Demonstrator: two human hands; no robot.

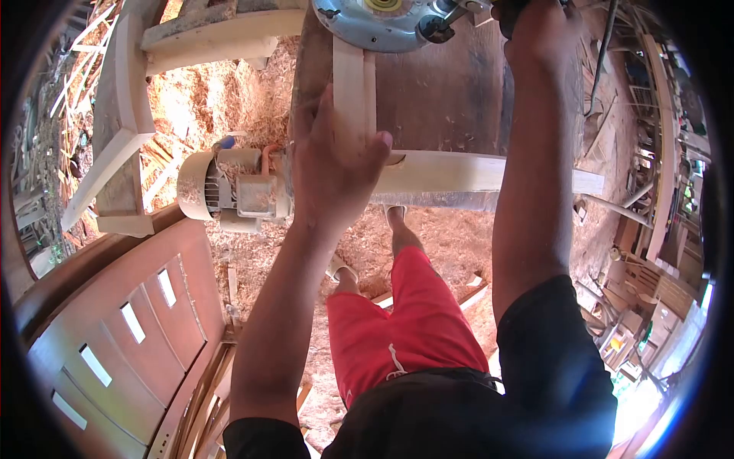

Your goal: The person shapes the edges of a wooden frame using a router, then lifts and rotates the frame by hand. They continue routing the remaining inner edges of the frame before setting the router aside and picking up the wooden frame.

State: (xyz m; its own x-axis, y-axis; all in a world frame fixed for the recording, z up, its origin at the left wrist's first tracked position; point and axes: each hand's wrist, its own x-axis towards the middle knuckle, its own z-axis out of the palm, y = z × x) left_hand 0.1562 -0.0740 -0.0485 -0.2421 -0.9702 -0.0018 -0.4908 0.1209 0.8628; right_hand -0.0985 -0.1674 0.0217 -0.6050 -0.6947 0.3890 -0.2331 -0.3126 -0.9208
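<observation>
My left hand [336, 157] lies on a pale wooden strip [353, 84], thumb spread to the right and fingers along the strip's left side. The strip runs away from me and under the round grey base of a power saw [375, 34]. At the top right my right hand [539, 30] is wrapped round a dark part at the saw's right side, its fingertips cut off by the frame edge. Another pale board [451, 172] lies crosswise along the near edge of the brown worktable [436, 99].
An electric motor [248, 183] sits left of the table. Wooden frames [118, 164] stand at the upper left, a brown panel door [130, 336] at the lower left. Wood shavings cover the floor [459, 237]. Stacked wood and clutter line the right side.
</observation>
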